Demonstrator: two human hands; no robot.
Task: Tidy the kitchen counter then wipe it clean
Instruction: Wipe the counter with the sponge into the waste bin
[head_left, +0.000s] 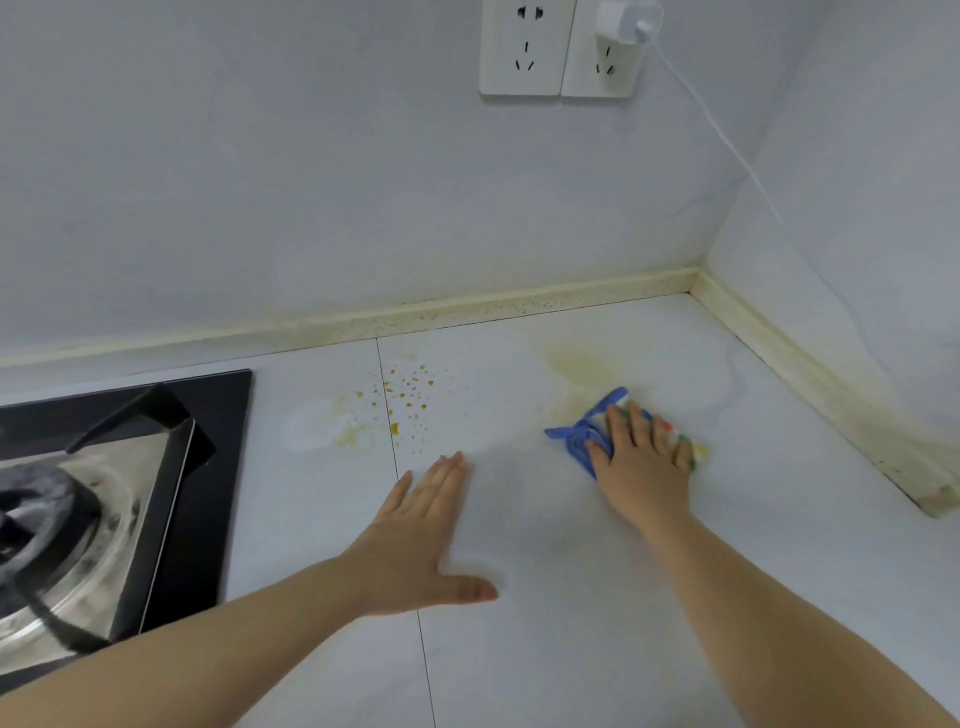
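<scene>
Fingers (636, 431) of right hand (644, 467) lie spread and nearly straight on top of cloth (576, 436), palm pressing it flat to counter (571, 649); no clench, nothing pinched. Cloth sits toward back right corner of counter, crumpled and folded. Its long axis runs roughly left-right, about parallel to the back wall. One blue corner pokes out toward the wall, another points left. Mostly blue, with white, red, green and yellow showing at the right end past the fingertips.

Left hand (421, 535) is flat on the counter, holding nothing, fingers straight and together, thumb out to the right. It is nearer and left of the cloth, apart from it, over a thin seam line.

Yellowish smear (582, 364) lies just behind the cloth. Orange specks (408, 397) are scattered left of it, well apart, beyond the left fingertips. Black gas stove (104, 493) at far left. Yellowed sealing strip (467, 306) along the wall base. Wall sockets (524, 47) above, white charger (626, 21) plugged in, cable (717, 130) trailing right.
</scene>
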